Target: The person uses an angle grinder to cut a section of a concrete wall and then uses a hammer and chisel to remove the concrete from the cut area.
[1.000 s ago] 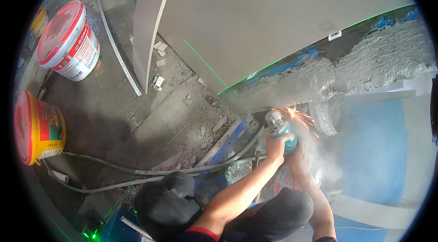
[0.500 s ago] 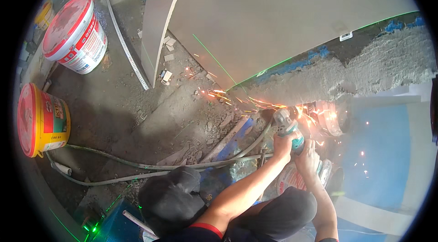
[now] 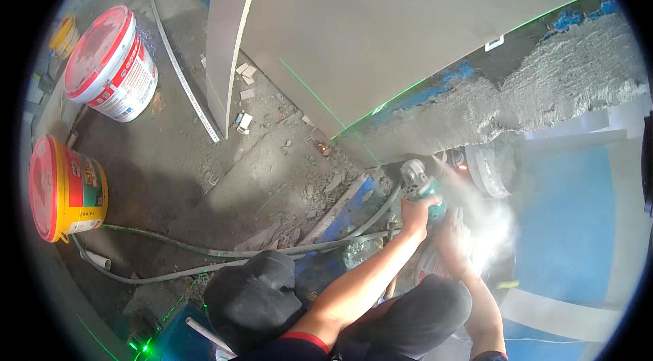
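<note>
An angle grinder (image 3: pixel 430 191), teal with a grey metal head, points away from me close to the foot of the panel wall. My left hand (image 3: pixel 415 217) is closed round the front part of its body. Behind it, my right hand (image 3: pixel 452 242) is closed at the grinder's rear end, its fingers partly veiled by pale dust (image 3: pixel 495 225). The disc and whatever it touches cannot be made out. Just right of the grinder head, a white bucket (image 3: pixel 493 167) shows through the haze with a red glint beside it.
A white-and-red bucket (image 3: pixel 126 75) and a yellow bucket (image 3: pixel 81 187) stand at the left. A grey hose (image 3: pixel 204 250) crosses the dirty floor. Tile scraps (image 3: pixel 247 93) lie by the large grey panel (image 3: pixel 408 27). Green laser lines run along the wall, beneath which is rough mortar (image 3: pixel 537 92).
The bright shower of sparks has nearly gone, and a dust cloud has spread right of the grinder. Both hands and the grinder have shifted slightly left.
</note>
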{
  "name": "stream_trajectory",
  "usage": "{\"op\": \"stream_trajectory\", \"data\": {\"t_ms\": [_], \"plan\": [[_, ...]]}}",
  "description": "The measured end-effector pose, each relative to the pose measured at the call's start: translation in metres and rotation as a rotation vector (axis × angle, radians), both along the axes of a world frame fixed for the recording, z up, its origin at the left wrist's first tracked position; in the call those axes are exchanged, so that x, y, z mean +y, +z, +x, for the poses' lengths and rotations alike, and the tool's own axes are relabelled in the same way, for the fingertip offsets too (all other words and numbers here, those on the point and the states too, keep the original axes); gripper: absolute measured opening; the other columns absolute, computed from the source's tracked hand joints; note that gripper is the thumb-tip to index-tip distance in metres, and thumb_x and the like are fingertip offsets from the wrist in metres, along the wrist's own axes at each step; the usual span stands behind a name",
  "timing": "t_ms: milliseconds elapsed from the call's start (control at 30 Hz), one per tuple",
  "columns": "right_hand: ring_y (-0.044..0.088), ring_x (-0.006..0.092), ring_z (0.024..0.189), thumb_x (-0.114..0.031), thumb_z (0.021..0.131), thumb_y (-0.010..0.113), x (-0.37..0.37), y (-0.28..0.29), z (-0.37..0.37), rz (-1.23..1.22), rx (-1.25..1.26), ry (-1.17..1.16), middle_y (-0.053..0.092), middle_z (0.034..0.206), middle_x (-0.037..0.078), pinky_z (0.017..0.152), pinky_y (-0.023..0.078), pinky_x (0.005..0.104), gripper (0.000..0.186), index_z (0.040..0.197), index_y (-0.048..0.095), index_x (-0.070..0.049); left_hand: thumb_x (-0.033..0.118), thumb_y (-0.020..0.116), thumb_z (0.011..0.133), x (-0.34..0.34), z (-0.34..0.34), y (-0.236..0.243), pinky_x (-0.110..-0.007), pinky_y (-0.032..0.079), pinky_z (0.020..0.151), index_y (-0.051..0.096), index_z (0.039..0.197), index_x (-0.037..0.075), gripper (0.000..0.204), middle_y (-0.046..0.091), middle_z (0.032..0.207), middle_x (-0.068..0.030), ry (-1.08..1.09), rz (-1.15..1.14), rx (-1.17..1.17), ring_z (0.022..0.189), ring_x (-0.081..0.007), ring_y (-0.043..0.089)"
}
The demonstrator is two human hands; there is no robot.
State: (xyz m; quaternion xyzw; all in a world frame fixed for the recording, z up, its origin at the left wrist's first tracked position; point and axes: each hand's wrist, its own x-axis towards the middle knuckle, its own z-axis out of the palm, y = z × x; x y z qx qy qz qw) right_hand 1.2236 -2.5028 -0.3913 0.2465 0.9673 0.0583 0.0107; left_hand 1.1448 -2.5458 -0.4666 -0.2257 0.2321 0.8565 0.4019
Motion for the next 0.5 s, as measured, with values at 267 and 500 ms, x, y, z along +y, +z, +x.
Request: {"op": "stream_trajectory", "data": {"t_ms": [267,500], "plan": [[0.062,0.0438,0.074,-0.011,0.074,0.064,0.007,0.003,0.0,0.018,-0.068,-0.116,0.057,0.097,0.02,0.061,0.049,0.0529,0.034,0.101,0.044,-0.003,0.002,0.074,0.067,0.017,0.008,-0.004,-0.039,0.053,0.072,0.062,0.103,0.001,0.037,0.064,0.095,-0.0093,-0.03,-0.092,-0.051,0.086,-0.0214,0.063],[0.061,0.0436,0.079,-0.009,0.072,0.066,0.004,0.013,-0.003,0.009,-0.036,-0.094,0.055,0.099,0.02,0.065,0.049,0.0518,0.041,0.106,0.046,-0.001,0.004,0.077,0.063,0.022,0.012,-0.008,-0.037,0.049,0.079,0.049,0.11,-0.004,0.056,0.059,0.105,-0.0147,-0.042,-0.03,-0.05,0.092,-0.0243,0.06]]}}
